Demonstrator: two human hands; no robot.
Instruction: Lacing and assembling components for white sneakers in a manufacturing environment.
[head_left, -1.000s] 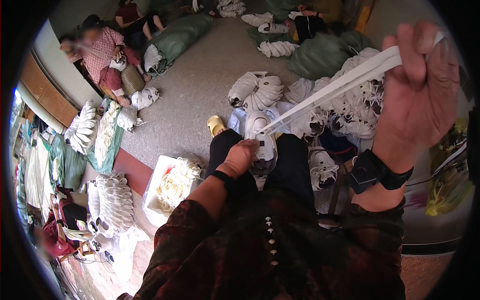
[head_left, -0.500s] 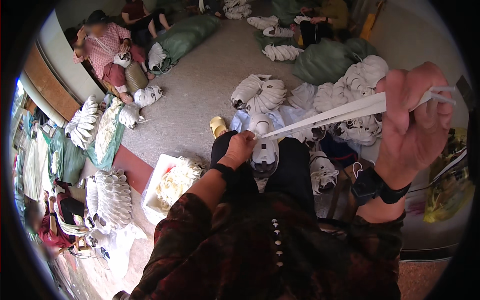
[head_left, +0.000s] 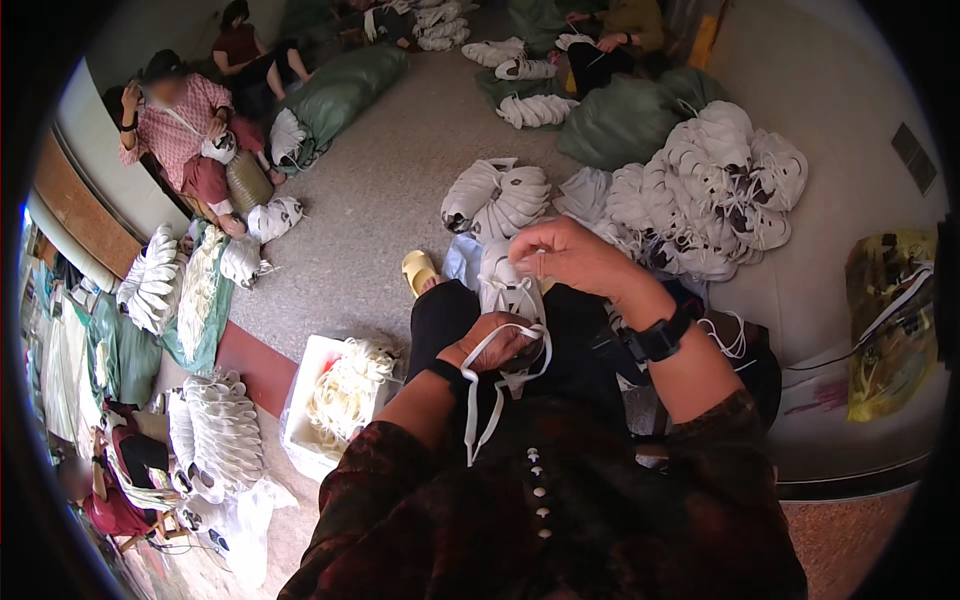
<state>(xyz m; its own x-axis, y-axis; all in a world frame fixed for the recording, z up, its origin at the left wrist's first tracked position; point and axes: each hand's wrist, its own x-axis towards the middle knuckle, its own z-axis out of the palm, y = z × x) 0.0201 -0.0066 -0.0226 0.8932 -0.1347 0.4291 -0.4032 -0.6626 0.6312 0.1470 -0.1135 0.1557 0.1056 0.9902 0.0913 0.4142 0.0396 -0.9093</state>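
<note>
A white sneaker (head_left: 493,270) rests on my lap between my dark trouser legs, toe pointing away from me. My left hand (head_left: 495,342) is closed around the near part of the sneaker. A white shoelace (head_left: 471,400) loops over that hand and its end hangs down toward my shirt. Above the sneaker's upper, toward the toe, my right hand (head_left: 575,262) has its fingers bent and pinched together. Whatever lies between those fingertips is too small to make out. Lacing crosses the sneaker between my two hands.
A white box of loose laces (head_left: 300,420) stands on the floor at my left. Ahead lies a bundle of white shoes (head_left: 497,198); a larger shoe pile (head_left: 720,190) is to the right by a green sack (head_left: 625,125). Several people sit around the room.
My right hand has come down from the far right, where it held the lace stretched taut, to the sneaker. My left hand has moved nearer me along it. The lace now hangs slack.
</note>
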